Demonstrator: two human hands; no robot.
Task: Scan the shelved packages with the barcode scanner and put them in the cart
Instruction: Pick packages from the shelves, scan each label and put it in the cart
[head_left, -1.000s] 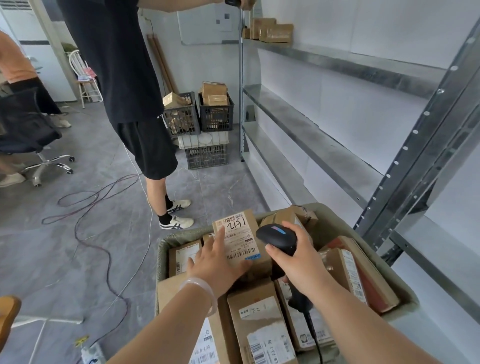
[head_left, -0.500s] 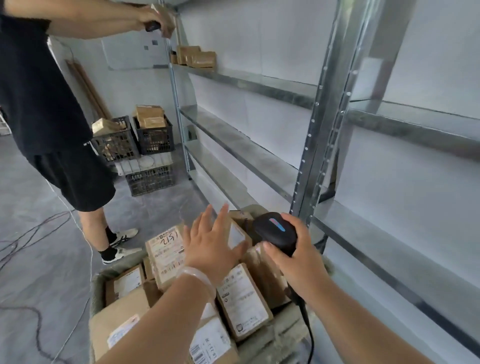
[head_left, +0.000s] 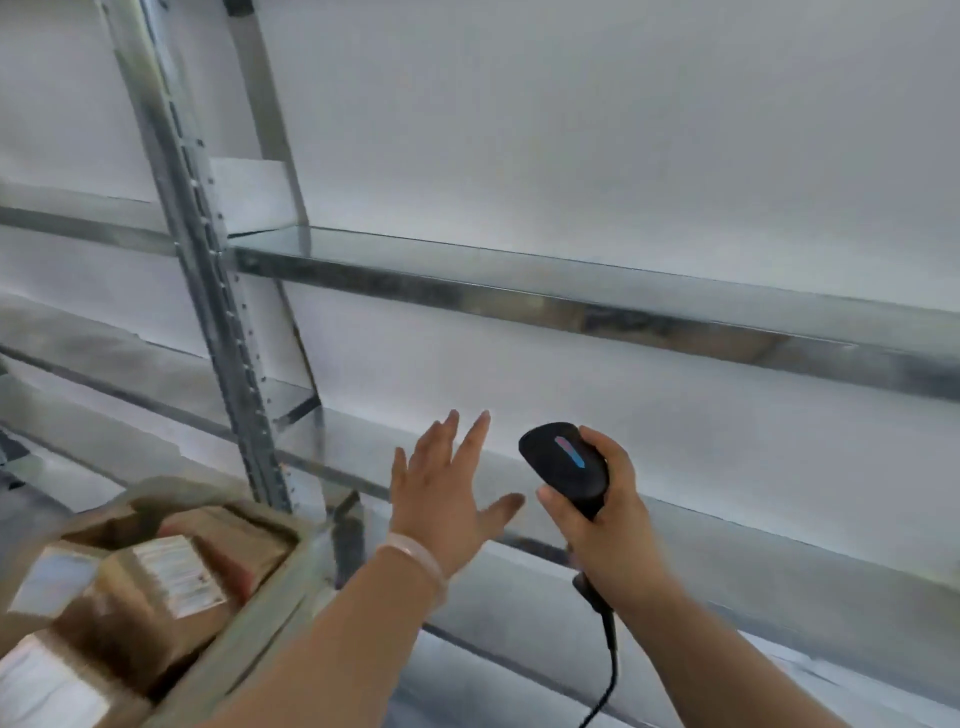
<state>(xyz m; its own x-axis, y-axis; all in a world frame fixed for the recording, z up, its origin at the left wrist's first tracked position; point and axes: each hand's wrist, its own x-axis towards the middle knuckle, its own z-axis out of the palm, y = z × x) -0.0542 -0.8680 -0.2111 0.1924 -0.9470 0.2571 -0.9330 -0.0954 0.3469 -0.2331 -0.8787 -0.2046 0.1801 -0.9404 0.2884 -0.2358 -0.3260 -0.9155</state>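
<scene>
My left hand (head_left: 444, 501) is released, fingers spread, at centre frame before the metal shelf (head_left: 571, 299). My right hand (head_left: 610, 519) grasps the black barcode scanner (head_left: 563, 462). Labelled cardboard packages (head_left: 161, 577) lie in the cart (head_left: 260, 623), lower left

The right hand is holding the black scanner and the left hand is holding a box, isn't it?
Not quite. The right hand does hold the black scanner, but the left hand holds nothing: it is spread open and empty in front of the shelf. The head view shows this.
</scene>
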